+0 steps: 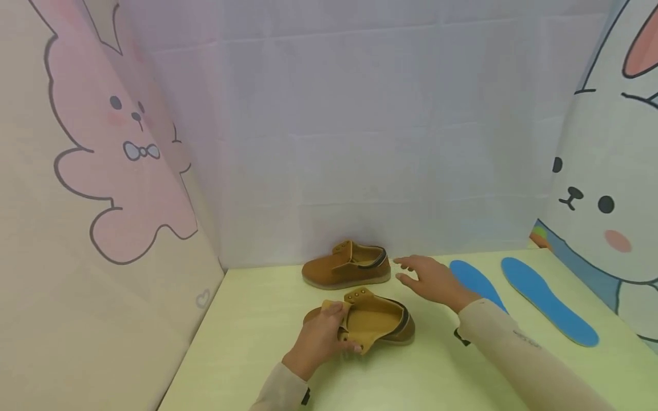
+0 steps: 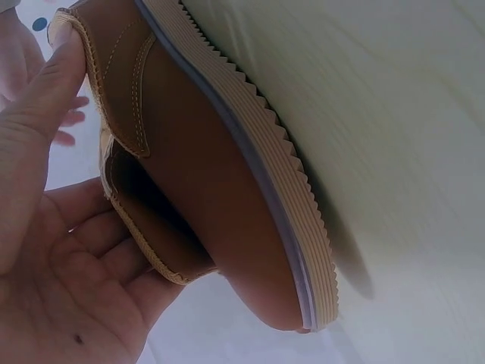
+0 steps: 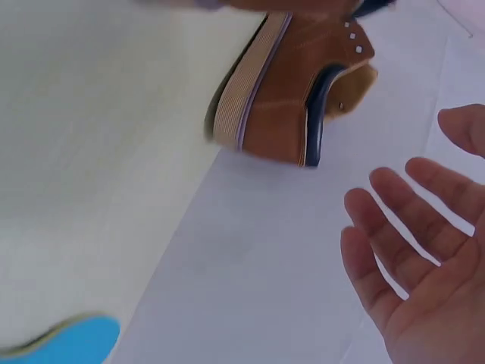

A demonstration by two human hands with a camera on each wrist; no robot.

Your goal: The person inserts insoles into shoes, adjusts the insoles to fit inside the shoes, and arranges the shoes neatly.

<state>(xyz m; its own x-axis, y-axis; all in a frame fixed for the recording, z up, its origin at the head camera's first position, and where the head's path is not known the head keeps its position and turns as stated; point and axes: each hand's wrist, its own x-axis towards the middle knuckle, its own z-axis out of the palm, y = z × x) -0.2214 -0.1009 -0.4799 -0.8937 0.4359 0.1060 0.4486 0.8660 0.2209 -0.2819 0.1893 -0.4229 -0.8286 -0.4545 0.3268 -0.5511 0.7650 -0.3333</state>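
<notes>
A brown lace-up shoe [image 1: 403,333] without laces stands on the table with its toe to the left. My left hand [image 1: 321,341] holds it near the front. In the left wrist view, the thumb presses the stitched eyelet flap [image 2: 125,83] and the fingers lie behind the raised tongue [image 2: 163,243]. A matching shoe [image 1: 334,271] sits farther back, also toe to the left. My right hand [image 1: 434,281] hovers just right of that shoe's heel, fingers spread and apart from it. The right wrist view shows nothing in the palm [image 3: 439,303].
Two blue insoles lie on the table's right side: one insole [image 1: 475,281] partly behind the right forearm, the other insole [image 1: 547,299] farther right. A white cloth backdrop [image 1: 360,142] rises behind the pale yellow table [image 1: 247,319], with rabbit-printed cloth at both sides.
</notes>
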